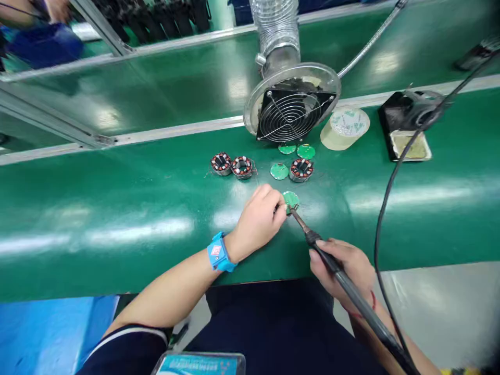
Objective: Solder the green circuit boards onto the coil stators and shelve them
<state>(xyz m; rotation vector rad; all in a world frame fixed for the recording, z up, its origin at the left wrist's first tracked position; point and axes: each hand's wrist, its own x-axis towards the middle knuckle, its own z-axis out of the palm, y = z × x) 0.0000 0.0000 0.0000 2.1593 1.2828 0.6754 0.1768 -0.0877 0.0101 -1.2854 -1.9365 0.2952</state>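
A soldering iron (339,272) is gripped in my right hand (347,268), its tip touching the near edge of a round green circuit board (291,199). My left hand (262,214), with a blue wrist strap (221,253), is closed at that board's left side. Its fingertips pinch there; whether they hold the board or a wire under it is hidden. Just beyond the board stand a wound motor stator (301,170) and another green circuit board (279,171). Two more stators, one at the left (221,163) and one beside it (242,167), sit with loose wire ends.
A fume extractor fan (291,115) hangs over the bench's back, with green boards (305,151) below it. Right of it are a tape roll (345,128) and a soldering iron stand (410,125). The iron's black cable (385,208) crosses the right side. Behind the frame, a person's arm shows.
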